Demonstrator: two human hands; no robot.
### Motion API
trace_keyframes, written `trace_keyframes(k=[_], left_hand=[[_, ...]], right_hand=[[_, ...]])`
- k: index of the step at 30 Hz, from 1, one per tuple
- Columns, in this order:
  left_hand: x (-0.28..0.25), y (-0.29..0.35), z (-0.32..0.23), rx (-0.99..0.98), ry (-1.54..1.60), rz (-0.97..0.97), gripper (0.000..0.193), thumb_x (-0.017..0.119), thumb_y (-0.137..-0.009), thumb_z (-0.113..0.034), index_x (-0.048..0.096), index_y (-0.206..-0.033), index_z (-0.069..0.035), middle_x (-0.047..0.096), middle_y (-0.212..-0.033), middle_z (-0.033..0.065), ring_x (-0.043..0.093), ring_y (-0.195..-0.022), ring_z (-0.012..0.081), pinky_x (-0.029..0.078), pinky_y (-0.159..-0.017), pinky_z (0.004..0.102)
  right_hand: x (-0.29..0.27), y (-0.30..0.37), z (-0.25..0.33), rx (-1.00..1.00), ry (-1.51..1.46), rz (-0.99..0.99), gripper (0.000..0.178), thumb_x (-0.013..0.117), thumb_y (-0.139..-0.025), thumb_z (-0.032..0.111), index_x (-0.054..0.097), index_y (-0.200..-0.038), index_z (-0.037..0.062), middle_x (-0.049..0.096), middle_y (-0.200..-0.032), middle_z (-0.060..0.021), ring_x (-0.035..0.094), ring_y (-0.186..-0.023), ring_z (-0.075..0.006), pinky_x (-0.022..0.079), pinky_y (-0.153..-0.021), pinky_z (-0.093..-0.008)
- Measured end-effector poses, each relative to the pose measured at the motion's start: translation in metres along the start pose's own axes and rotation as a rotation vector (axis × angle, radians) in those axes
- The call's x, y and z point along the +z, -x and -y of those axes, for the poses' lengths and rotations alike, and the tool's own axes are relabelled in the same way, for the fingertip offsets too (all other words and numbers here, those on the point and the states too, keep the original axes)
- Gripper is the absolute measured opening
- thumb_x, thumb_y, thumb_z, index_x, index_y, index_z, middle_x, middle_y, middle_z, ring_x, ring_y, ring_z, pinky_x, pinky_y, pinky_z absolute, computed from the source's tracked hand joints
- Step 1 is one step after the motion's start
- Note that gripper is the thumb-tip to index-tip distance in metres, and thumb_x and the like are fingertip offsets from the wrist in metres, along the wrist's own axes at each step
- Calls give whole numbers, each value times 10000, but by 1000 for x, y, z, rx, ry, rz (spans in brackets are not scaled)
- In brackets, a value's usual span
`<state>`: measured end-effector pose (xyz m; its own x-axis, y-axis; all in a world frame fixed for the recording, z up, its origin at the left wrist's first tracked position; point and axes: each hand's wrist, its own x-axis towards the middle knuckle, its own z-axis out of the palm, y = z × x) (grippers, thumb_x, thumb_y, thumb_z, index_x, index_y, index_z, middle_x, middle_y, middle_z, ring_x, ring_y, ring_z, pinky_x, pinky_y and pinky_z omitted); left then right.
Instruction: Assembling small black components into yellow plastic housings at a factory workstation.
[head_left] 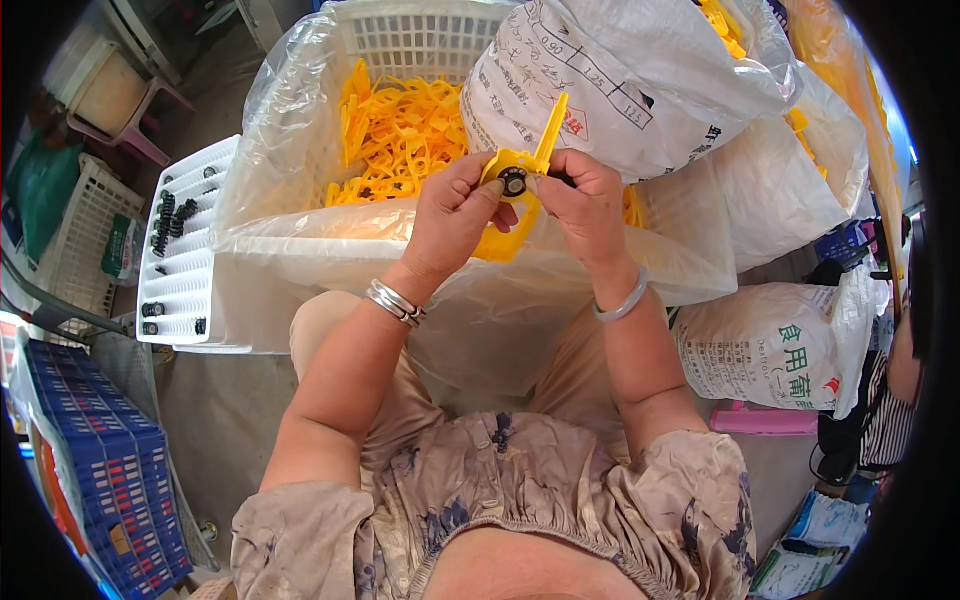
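Both my hands hold a yellow plastic part (513, 240) up over the near edge of a plastic-lined crate. It has a long thin arm pointing up and away, and a wider piece hanging below. A round black wheel-like piece (514, 181) with a metal-coloured centre sits in its middle. My left hand (455, 215) grips the yellow part from the left, its thumb at the black piece. From the right, my right hand (583, 205) pinches it, thumb also at the black piece. Something dark shows behind the right fingers, too hidden to name. Many loose yellow plastic parts (405, 130) lie in the crate beyond.
The white crate (400, 50) wears a clear plastic liner. A ribbed white tray (195, 260) with black pieces stands at its left. White woven sacks (610, 80) crowd the right, one leaning over the crate. Blue crates (100, 460) stand lower left; a pink object (765, 420) lies right.
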<state>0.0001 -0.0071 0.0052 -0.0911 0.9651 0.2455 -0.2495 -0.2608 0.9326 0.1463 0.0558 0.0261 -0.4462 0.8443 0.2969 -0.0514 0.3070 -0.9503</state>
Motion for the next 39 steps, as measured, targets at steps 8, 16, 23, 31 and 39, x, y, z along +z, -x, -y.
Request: trace_keyframes(k=[8,16,23,31,39], left_hand=[[-6,-7,-3,-89,283,40,245,449,-860,-21,511,-1087,50,604,-896,93,621,-697,155,518,-644,247],[-1,-5,7,32,193,-66,257,474,-861,-27,505,-1106,43,600,-924,80,604,-757,124,518,-679,247],[5,-3,2,44,231,-67,265,473,-858,-15,510,-1113,47,596,-945,65,587,-784,102,505,-702,233],[8,-2,3,53,84,-140,269,477,-848,0,507,-1108,63,592,-910,49,570,-780,79,490,-708,213],[4,-2,0,13,127,-82,260,472,-842,10,515,-1092,67,591,-895,42,564,-762,70,492,-701,215]], right_hand=[[1,0,1,-36,-28,-10,139,595,-738,13,585,-871,-27,536,-721,17,422,-552,-12,342,-490,-157],[13,4,0,-699,677,-140,266,685,-640,-8,582,-885,7,530,-843,-107,549,-700,-215,453,-585,-276],[13,5,-4,-741,711,-131,268,690,-632,-16,574,-873,-8,536,-841,-132,557,-706,-252,462,-595,-303],[15,5,-8,-741,776,-144,267,667,-624,-26,551,-864,-7,534,-829,-137,552,-683,-251,467,-580,-301],[15,4,-7,-735,720,-130,251,652,-628,-30,553,-858,-8,533,-825,-132,552,-677,-242,467,-577,-294]])
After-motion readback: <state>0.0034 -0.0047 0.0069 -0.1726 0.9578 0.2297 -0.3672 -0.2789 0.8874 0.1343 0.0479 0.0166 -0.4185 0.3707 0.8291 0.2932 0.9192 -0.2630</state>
